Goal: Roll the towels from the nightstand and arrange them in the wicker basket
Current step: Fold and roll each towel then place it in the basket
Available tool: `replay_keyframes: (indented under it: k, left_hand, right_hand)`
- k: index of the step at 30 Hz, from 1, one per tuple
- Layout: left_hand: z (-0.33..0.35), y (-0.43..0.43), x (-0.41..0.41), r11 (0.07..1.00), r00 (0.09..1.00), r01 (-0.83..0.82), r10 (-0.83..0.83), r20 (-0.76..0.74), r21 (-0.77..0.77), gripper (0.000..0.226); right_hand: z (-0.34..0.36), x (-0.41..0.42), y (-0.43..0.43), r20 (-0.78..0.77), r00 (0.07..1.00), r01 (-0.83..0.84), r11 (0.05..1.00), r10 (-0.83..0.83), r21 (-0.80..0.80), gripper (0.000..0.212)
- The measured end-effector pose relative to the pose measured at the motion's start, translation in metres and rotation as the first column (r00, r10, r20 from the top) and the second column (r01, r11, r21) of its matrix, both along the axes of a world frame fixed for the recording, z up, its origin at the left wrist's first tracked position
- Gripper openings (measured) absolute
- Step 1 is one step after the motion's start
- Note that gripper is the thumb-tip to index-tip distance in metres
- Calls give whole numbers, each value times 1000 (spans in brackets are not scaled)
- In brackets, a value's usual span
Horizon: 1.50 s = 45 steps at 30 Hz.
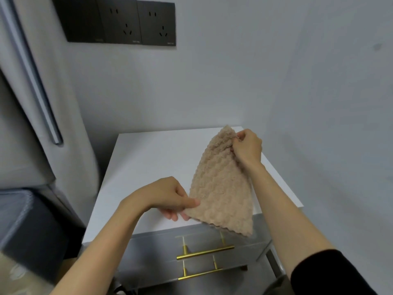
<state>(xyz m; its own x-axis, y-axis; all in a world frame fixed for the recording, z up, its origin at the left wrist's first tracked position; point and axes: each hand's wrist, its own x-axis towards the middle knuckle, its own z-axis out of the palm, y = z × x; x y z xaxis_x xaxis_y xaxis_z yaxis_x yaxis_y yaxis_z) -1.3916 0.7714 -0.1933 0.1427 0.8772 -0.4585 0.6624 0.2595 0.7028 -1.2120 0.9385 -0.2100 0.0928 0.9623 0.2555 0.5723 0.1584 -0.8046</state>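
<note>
Both hands are gripping the beige, bumpy-textured fleece towel (pixel 221 188). The right hand (pixel 247 146) pinches its top corner with curled fingers, and the left hand (pixel 170 196) pinches the lower-left corner between thumb and fingers. The white-topped grey two-drawer nightstand (pixel 148 167) sits directly below. The towel hangs in the air above its top, on the right half, stretched diagonally. The free lower corner droops past the nightstand's front edge, just above the upper brass bar drawer handle (pixel 205 251). The wicker basket isn't in frame.

Risks, my read:
- Only two corners are held, so the cloth hangs slack and skewed. Laid down like this it will likely crease, and the roll will come out coned.
- The dangling corner could drag off the front edge or catch the handle.
- The fleece is thick, so a light pinch may slip.
</note>
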Motion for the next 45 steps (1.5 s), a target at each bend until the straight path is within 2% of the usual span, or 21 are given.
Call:
replay_keyframes:
  k: [3,8,10,13,17,20,24,26,28,31,33,36,39,43,45]
  left_hand:
    - [-5,8,0,1000,999,-7,6,-47,-15,35]
    - [-12,18,-1,998,962,-26,40,-271,56,49]
    - [-14,19,-2,994,940,-31,65,-335,106,52]
    - [-17,18,-2,980,934,-42,108,-339,196,55]
    - [-22,10,1,936,892,-21,176,-417,352,38]
    - [-24,1,4,884,914,-33,216,-344,467,31]
    - [-21,-8,7,815,955,114,66,-288,568,31]
    - [-22,-13,8,795,947,215,-29,-320,567,40]
    - [-27,-18,10,802,929,295,-115,-351,518,61]
    - [-32,-23,14,817,875,393,-191,-445,422,91]
    - [-34,-23,16,819,845,420,-196,-497,392,90]
    - [-38,-25,18,816,831,418,-165,-531,400,78]
    - [-39,-28,19,809,808,425,-137,-573,407,72]
    - [-38,-28,25,803,797,418,-98,-596,426,68]
    - [-38,-27,30,798,809,407,-90,-581,444,58]
  right_hand:
    - [-6,-8,9,-7,1000,4,1000,-4,-30,23]
    - [-7,-10,7,-41,990,-137,986,134,-99,46]
    - [-4,-6,3,-40,985,-172,982,170,-80,44]
    - [3,4,-7,22,974,-224,973,225,-60,35]
    - [14,20,-31,189,936,-297,954,299,-40,23]
    - [20,33,-58,291,868,-395,914,403,-87,19]
    - [26,51,-96,386,719,-534,815,578,-226,16]
    - [23,59,-115,410,658,-573,773,631,-271,21]
    - [15,67,-131,449,593,-598,739,668,-309,32]
    - [-2,77,-150,574,497,-600,736,650,-313,58]
    - [-12,79,-158,669,477,-595,770,570,-232,66]
    - [-27,77,-160,755,484,-622,781,443,-59,51]
    - [-31,82,-154,752,529,-615,788,394,19,31]
    - [-21,98,-143,726,577,-580,814,375,40,32]
    - [-17,107,-136,695,608,-550,835,383,22,32]
